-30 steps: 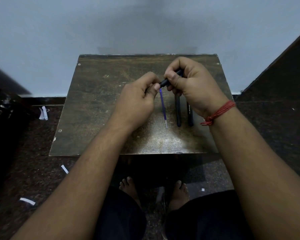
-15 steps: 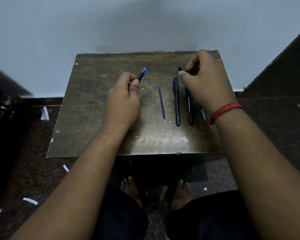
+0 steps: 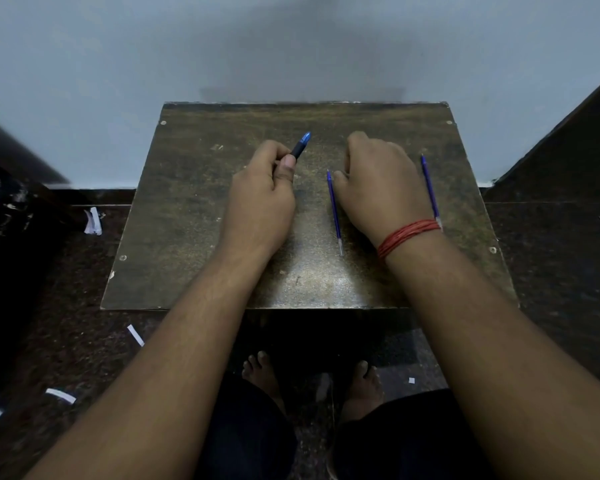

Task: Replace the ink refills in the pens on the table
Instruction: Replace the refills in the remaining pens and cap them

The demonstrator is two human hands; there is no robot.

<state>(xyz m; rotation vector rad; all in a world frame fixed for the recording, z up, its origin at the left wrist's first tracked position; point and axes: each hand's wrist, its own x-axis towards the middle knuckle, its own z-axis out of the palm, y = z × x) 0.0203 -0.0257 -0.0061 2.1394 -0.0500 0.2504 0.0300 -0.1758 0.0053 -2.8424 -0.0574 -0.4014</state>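
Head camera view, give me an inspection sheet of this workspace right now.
Surface: worn brown table, scuffed.
Job's things: pen piece with blue tip in left hand; one blue refill beside right hand, another refill on its far side.
Clutter: paper scraps on dark floor.
Hands: left grips the pen piece; right rests curled on table, contents hidden.
Cables: nothing seen.
Surroundings: pale wall, bare feet below.

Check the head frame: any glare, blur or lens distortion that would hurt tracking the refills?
Head view: dim, vignetted corners; soft glare on the table's near edge. Wide-angle bowing at wall and floor edges. Left margin smeared. Both refills, middle and right, are sharp enough; the right hand covers whatever lies between them.
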